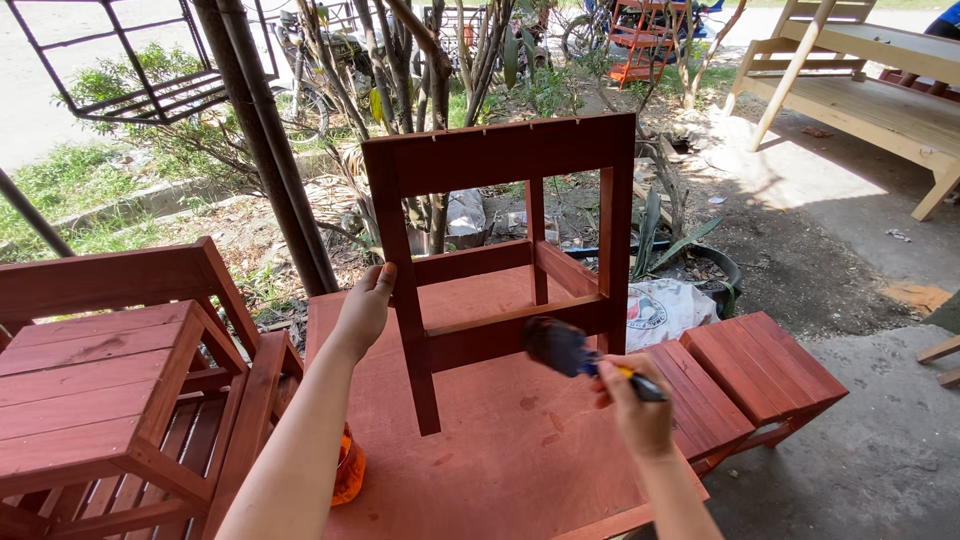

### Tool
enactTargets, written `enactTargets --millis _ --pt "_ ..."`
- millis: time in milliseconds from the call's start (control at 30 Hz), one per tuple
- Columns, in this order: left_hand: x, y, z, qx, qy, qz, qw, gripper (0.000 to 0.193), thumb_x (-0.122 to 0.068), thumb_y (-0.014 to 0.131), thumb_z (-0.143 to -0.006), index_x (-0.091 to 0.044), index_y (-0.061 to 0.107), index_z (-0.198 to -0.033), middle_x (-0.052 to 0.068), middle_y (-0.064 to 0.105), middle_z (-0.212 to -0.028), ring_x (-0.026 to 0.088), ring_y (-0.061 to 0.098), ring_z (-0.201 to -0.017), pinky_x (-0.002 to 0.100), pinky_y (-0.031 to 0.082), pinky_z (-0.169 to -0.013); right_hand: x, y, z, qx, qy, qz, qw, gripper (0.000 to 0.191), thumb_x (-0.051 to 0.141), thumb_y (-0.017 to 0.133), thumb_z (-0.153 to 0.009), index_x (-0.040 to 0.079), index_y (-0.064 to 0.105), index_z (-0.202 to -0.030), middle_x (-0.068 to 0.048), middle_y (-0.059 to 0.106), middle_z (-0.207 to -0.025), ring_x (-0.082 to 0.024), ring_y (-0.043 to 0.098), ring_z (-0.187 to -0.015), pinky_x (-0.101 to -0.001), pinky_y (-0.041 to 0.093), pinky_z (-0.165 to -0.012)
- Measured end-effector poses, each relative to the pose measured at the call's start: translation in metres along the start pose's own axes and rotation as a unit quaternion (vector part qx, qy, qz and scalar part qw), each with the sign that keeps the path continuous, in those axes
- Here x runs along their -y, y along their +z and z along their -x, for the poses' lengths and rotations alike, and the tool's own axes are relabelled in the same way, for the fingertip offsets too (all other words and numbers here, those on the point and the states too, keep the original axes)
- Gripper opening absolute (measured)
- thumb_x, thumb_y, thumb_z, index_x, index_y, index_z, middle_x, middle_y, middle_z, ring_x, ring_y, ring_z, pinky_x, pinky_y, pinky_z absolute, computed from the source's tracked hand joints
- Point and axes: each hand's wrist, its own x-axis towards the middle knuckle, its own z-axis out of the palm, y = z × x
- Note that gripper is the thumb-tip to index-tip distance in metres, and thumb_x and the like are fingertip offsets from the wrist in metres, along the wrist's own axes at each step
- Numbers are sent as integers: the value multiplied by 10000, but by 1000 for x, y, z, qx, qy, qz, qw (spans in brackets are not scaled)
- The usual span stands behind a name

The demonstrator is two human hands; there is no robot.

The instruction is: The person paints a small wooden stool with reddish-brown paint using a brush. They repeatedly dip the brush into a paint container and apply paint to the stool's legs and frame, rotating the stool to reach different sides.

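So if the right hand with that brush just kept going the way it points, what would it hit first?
Most likely the lower front rail of the red wooden stool: the brush in the right hand aims up-left at it, bristles seemingly already there, though depth is unclear.

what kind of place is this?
Likely an outdoor furniture-finishing yard: right hand holds a brush at a red-stained stool, more stained stools sit nearby, and bare wooden frames stand behind.
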Motion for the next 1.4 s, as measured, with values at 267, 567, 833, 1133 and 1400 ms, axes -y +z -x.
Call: enactTargets --millis 267,567,833,1133,1400 --pt "1 4 5 -6 -19 -4 1000 683 -614 339 -1013 -99 551 -1408 101 660 -1324 265 566 -1285 423 406 -1099 -13 -83 -18 -128 33 -11 991 98 110 634 -1015 21 614 -1053 -128 708 -792 -147 679 -612 -278 574 -534" --pt "16 16 32 -46 24 -17 999 586 -558 366 -1036 -130 553 -1390 119 669 -1310 282 587 -1251 405 433 -1035 38 -85 -3 -226 46 23 973 124 145 626 -1043 36 571 -1026 -104 654 -743 -113 576 -516 -257 480 -474" --pt "31 41 101 -72 53 -39 995 482 -463 377 -1075 -65 582 -1255 165 719 -1119 321 664 -1033 409 495 -933 81 -78 14 -186 141 -94 968 127 166 615 -985 39 613 -978 -98 632 -693 -128 573 -472 -277 411 -379" --pt "61 61 156 -80 88 -23 993 439 -424 399 -1059 -103 568 -1306 124 679 -1243 304 624 -1164 400 471 -988 83 -51 54 -41 216 -156 963 224 248 610 -976 37 563 -920 -158 644 -613 -201 557 -388 -316 459 -351" --pt "84 57 159 -48 14 14 999 468 -419 510 -1048 -102 540 -1391 151 698 -1289 264 641 -1232 372 482 -1040 83 16 101 74 335 -207 916 140 128 613 -894 39 651 -995 -154 687 -657 -205 634 -478 -346 538 -422"
